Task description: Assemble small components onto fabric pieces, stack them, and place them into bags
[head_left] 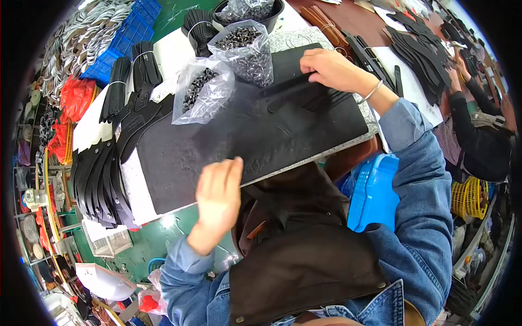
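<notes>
The left hand [217, 190], fingers extended and nothing visible in it, is at the black mat's [315, 130] near edge. The right hand [334, 70] curls beside black strips [329, 101] on the mat's right half; whether it grips one, I cannot tell. Bare mat separates the hands; filled clear bags [209, 98] crowd its far edge.

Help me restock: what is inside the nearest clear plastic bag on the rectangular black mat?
Many small, dark, shiny pieces show through the clear plastic bag. Those deeper in the pile are covered by others and cannot be seen.
</notes>
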A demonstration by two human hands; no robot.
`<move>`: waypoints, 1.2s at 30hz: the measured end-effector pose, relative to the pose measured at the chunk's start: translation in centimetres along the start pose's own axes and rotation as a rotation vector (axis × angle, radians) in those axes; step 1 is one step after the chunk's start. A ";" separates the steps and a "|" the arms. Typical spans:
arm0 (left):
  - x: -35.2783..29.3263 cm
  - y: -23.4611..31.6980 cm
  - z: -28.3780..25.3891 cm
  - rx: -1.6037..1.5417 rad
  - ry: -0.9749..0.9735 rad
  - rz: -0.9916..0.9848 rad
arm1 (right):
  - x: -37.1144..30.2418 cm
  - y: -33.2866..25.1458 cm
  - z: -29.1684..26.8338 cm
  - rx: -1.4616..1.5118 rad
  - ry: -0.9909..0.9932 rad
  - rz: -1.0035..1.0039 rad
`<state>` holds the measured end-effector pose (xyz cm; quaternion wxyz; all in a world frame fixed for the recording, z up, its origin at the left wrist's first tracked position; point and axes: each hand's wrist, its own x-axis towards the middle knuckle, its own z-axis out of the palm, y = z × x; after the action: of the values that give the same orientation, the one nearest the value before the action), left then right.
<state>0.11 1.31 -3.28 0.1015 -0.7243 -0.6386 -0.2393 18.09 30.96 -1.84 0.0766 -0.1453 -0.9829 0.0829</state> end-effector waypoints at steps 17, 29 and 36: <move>-5.7 -1.4 0.8 -0.271 0.190 -0.088 | -2.1 -9.8 -2.9 0.336 0.329 -0.290; -4.8 -1.1 0.5 0.034 0.107 -0.007 | 8.2 -8.7 -4.3 -0.357 0.433 -0.213; -4.9 -1.1 0.5 -0.039 0.054 -0.045 | 13.7 -3.8 -3.2 -0.280 0.096 -0.153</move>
<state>-1.21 -2.54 -6.19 0.0994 -0.7048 -0.6470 -0.2733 4.63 31.94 3.72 0.1086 -0.0829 -0.9883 -0.0678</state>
